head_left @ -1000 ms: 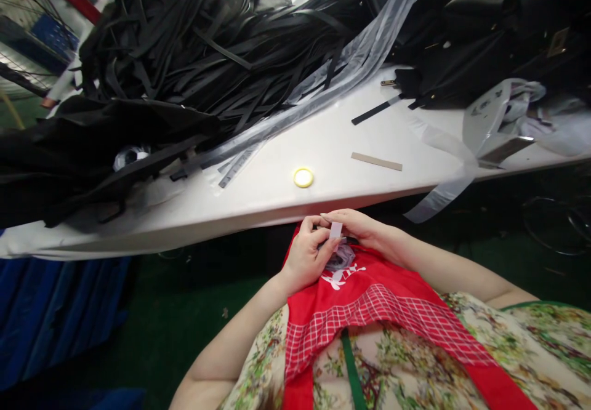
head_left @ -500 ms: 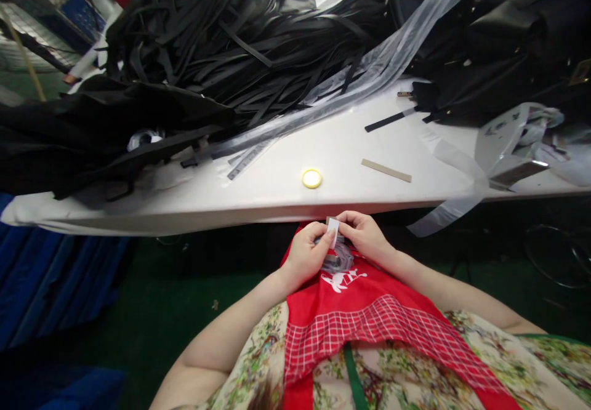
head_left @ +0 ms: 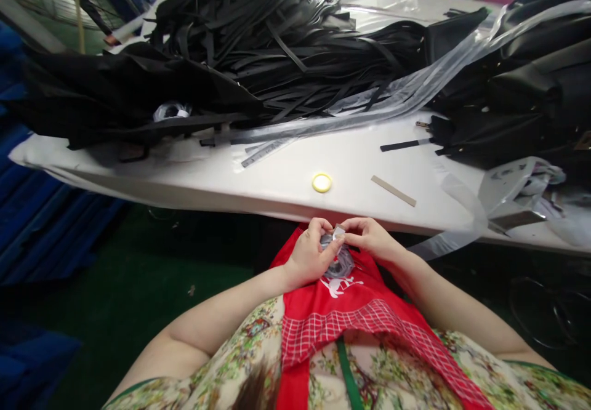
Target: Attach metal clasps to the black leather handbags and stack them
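Note:
In front of the red apron, my left hand (head_left: 307, 256) and my right hand (head_left: 373, 239) meet just below the table edge. Both pinch a small white tag (head_left: 338, 231) between thumb and fingers. Below the tag hangs a shiny grey coil (head_left: 340, 267), partly behind my left thumb; whether it is tape or a bundled cord I cannot tell. Past my hands, a yellow-rimmed disc (head_left: 322, 183) with a white middle lies on the white tabletop (head_left: 286, 179). A flat beige strip (head_left: 393, 191) is to its right.
Heaped black strips (head_left: 277, 47) cover the table's far side, with black sheet material (head_left: 138, 90) at left and black pieces (head_left: 521, 96) at right. Clear plastic strips (head_left: 360, 108) cross the middle. A tape dispenser (head_left: 517, 194) sits at right, its tape trailing over the edge.
The tag has tilted and is now more covered by my fingers. My left fingers have come up around it. The view has shifted and turned slightly.

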Demonstrator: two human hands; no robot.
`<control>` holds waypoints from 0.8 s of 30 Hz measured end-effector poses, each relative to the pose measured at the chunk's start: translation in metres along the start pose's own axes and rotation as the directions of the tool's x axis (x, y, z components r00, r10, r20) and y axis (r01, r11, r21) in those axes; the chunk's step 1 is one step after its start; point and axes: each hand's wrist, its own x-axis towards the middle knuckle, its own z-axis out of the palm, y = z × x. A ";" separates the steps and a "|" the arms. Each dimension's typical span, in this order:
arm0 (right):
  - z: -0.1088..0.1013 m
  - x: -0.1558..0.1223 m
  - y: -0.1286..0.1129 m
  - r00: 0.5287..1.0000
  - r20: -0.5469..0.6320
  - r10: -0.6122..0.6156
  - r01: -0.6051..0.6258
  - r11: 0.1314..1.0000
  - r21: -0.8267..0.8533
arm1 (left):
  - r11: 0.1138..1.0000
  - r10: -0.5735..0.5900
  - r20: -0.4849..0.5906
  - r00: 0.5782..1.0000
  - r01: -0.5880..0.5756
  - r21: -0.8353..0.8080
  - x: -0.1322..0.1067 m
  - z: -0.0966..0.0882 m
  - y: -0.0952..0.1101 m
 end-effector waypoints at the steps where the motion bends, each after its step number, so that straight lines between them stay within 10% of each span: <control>1: 0.000 0.001 -0.001 1.000 0.010 0.011 -0.011 1.000 -0.022 | 1.000 0.007 0.007 1.000 -0.007 0.006 0.000 -0.001 0.001; 7: 0.001 -0.005 -0.005 0.978 0.000 -0.208 0.192 0.905 -0.380 | 0.996 -0.081 0.246 0.966 0.088 -0.018 0.009 -0.013 0.004; 11: -0.001 -0.020 -0.007 0.844 0.240 -0.480 0.494 0.519 -0.698 | 0.877 -0.163 0.515 0.842 0.363 -0.316 0.020 -0.023 0.001; 14: -0.002 -0.033 -0.003 0.776 0.318 -0.545 0.548 0.331 -0.769 | 0.745 -0.150 0.525 0.838 0.446 -0.497 0.029 -0.023 0.003; 21: -0.035 -0.061 -0.003 0.701 0.025 -0.713 0.464 0.429 -0.775 | 0.816 -0.076 0.535 0.841 0.361 -0.452 0.054 0.008 0.032; 24: -0.107 -0.080 -0.016 0.516 -0.304 -0.801 0.224 0.469 -0.854 | 0.885 -0.028 0.549 0.835 0.277 -0.376 0.062 0.016 0.038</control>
